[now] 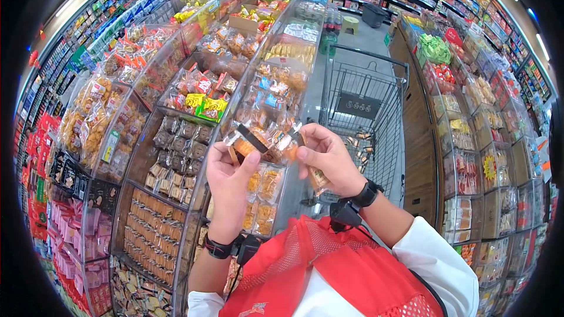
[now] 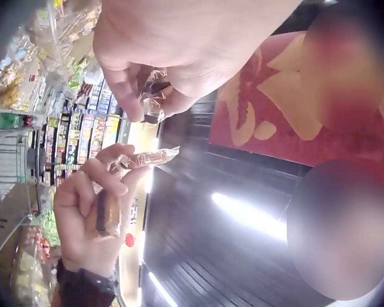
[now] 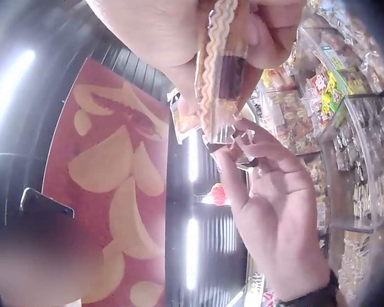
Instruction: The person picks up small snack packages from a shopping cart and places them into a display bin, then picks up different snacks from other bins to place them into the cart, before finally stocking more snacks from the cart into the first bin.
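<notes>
In the head view my left hand (image 1: 229,188) pinches a small clear-wrapped snack with a dark band (image 1: 254,140). My right hand (image 1: 333,161) grips one wrapped packet (image 1: 289,142) at the fingertips and a second packet (image 1: 319,181) lower against the palm. In the left wrist view both packets, the upper (image 2: 157,157) and the lower (image 2: 107,214), show in my right hand (image 2: 83,204). The right wrist view has a packet with a wavy edge (image 3: 221,70) in my right hand (image 3: 160,32), close to the fingers of my left hand (image 3: 275,204).
Below and left, clear bins hold wrapped biscuits (image 1: 150,235), dark round snacks (image 1: 182,138) and bright bags (image 1: 202,105). A wire shopping cart (image 1: 385,141) with several small packets (image 1: 361,147) inside stands ahead, right of the bins. More stacked bins (image 1: 461,164) line the right side.
</notes>
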Demonstrator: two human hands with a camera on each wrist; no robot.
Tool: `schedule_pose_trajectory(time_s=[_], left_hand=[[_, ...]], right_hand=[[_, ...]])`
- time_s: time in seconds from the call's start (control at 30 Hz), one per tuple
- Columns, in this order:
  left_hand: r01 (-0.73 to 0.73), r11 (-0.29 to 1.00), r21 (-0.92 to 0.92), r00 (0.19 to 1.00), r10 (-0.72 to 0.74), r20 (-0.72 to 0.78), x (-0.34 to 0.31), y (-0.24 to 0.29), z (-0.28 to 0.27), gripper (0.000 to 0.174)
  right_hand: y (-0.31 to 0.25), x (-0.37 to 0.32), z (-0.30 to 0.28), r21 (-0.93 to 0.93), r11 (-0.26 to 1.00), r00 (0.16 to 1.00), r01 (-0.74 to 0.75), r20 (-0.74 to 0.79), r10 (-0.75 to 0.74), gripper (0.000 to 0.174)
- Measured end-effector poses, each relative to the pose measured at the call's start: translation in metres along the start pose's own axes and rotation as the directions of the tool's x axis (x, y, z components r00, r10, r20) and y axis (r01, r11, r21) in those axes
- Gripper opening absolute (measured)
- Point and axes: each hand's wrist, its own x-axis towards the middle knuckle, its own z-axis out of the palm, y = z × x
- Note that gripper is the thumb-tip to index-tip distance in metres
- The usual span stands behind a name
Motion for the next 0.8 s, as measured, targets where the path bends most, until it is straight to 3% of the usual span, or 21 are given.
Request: schedule_pose_trajectory(time_s=[0.07, 0.13, 0.2, 0.27, 0.37, 0.47, 0.57, 0.67, 0.8], left_hand=[[-0.142, 0.968, 0.205, 0.990, 0.140, 0.026, 0.000, -0.009, -0.006, 0.040], [-0.240, 0.922, 0.303, 0.969, 0.211, 0.127, -0.004, -0.005, -0.003, 0.041], [-0.318, 0.876, 0.363, 0.945, 0.262, 0.195, -0.007, 0.001, 0.001, 0.043], [-0.375, 0.838, 0.396, 0.925, 0.309, 0.223, -0.008, 0.004, 0.003, 0.046], [-0.484, 0.681, 0.549, 0.871, 0.317, 0.376, -0.007, 0.004, -0.011, 0.046], [-0.528, 0.658, 0.537, 0.840, 0.312, 0.444, -0.009, 0.008, -0.006, 0.046], [-0.537, 0.739, 0.407, 0.824, 0.354, 0.443, -0.007, -0.001, -0.005, 0.040], [-0.311, 0.939, 0.145, 0.927, 0.267, 0.263, -0.015, 0.003, 0.005, 0.031], [-0.189, 0.978, 0.085, 0.960, 0.166, 0.226, -0.012, 0.013, 0.006, 0.027]], right_hand=[[-0.005, 0.000, 0.001, -0.155, 0.987, 0.999, 0.050, -0.015, -0.053, 0.023], [-0.016, 0.001, 0.000, -0.474, 0.819, 0.946, 0.323, 0.135, -0.295, 0.019], [-0.031, 0.000, -0.002, -0.702, 0.473, 0.836, 0.532, 0.348, -0.424, 0.018], [-0.049, -0.003, -0.005, -0.770, 0.014, 0.708, 0.638, 0.579, -0.405, 0.018], [-0.064, -0.009, 0.002, -0.778, -0.034, 0.709, 0.628, 0.589, -0.388, 0.017], [-0.059, -0.011, 0.001, -0.763, -0.060, 0.694, 0.643, 0.614, -0.377, 0.015], [-0.051, -0.016, -0.004, -0.726, -0.135, 0.631, 0.674, 0.661, -0.406, 0.015], [-0.040, -0.016, -0.013, -0.693, -0.200, 0.534, 0.693, 0.680, -0.503, 0.018], [-0.049, -0.022, -0.020, -0.653, -0.280, 0.453, 0.704, 0.716, -0.531, 0.019]])
